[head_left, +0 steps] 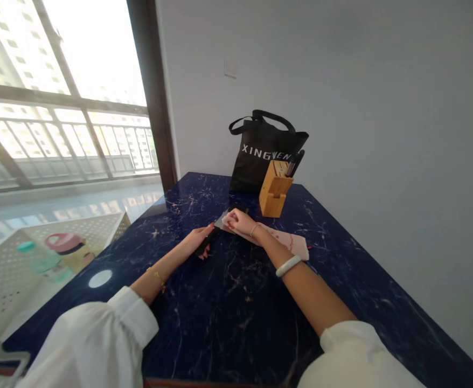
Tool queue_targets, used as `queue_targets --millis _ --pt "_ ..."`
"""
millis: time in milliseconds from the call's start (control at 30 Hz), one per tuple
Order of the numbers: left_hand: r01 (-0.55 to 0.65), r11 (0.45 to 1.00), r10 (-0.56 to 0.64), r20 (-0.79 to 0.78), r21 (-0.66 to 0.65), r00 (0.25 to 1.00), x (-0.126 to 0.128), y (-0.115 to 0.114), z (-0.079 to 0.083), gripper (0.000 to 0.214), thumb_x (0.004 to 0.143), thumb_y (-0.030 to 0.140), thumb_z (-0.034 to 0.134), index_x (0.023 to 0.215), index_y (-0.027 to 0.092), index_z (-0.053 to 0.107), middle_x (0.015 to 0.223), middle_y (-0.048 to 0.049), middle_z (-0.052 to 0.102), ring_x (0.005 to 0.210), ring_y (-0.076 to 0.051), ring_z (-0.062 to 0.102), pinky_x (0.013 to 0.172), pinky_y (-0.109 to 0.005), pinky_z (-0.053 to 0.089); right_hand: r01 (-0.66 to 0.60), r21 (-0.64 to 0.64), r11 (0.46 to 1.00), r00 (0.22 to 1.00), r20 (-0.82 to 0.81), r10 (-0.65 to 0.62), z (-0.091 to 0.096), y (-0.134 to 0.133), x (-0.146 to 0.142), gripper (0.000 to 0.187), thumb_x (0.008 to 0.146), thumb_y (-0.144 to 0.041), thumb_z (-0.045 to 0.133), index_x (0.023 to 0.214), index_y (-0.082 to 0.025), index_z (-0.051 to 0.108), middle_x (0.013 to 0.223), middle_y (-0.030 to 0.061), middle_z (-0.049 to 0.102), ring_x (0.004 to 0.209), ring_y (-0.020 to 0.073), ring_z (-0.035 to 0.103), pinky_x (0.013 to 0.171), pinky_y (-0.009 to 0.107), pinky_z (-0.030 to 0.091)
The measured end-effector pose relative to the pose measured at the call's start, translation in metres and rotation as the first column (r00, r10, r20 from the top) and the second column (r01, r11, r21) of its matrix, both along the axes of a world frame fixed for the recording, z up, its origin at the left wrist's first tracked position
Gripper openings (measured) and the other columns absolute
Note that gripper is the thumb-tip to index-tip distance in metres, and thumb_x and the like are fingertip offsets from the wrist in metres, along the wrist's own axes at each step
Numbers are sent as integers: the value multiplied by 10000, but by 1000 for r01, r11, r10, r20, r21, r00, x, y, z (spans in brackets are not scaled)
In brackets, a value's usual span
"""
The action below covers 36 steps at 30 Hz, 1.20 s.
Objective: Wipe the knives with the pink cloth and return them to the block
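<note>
My left hand [198, 238] grips the black handle of a knife [206, 242] lying low over the dark blue marble table [236, 307]. The grey blade [221, 220] points away toward the wall. My right hand [238, 220] presses a pale pink cloth [289, 241] against the blade, fingers folded over it. The cloth trails to the right on the table. Behind the hands stands a wooden knife block [274, 189] with dark handles [295, 163] sticking out of it.
A black tote bag [261, 151] with white lettering stands against the wall behind the block. Left of the table, a white perforated tray [30, 269] holds a bottle with a teal cap [38, 258] and a pink-lidded container [67, 249]. A large window fills the left side.
</note>
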<state>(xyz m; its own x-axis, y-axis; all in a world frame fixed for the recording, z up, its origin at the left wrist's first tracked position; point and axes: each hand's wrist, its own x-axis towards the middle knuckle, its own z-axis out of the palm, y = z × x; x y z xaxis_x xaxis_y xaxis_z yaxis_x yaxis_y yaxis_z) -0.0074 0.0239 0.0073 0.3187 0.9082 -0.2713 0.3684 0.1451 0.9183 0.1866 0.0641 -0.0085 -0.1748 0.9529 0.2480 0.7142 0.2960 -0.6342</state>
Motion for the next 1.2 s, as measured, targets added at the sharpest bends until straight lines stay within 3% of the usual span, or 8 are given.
queue_targets --millis 200,467,667,1200 --pt "18 999 -19 36 33 999 -1 -3 4 753 759 699 266 1080 90 571 435 -22 564 381 -165 565 386 -244 449 75 39 996 997 24 -76 1 -19 -17 102 731 -188 563 820 -191 515 754 -10 591 708 134 540 670 242 414" --pt "29 995 -36 76 98 996 -4 -9 0 695 809 634 273 1048 67 594 450 -29 569 393 -153 555 413 -236 452 126 56 990 989 72 -130 3 -43 -4 102 716 -173 574 805 -188 525 811 3 584 711 129 516 687 240 393" --pt "26 993 -36 83 113 996 -5 -12 0 645 817 609 312 1113 87 547 476 -21 581 419 -168 577 433 -259 472 102 38 994 993 56 -104 -2 -42 1 172 672 -161 605 825 -190 531 753 -30 558 657 112 491 669 234 391" --pt "45 989 -61 118 140 991 -7 -4 -9 551 823 573 363 1011 90 549 466 -18 583 410 -167 578 413 -254 466 76 4 997 987 -142 -75 -12 -43 12 123 714 -168 553 825 -163 499 755 -30 533 680 95 489 662 216 409"
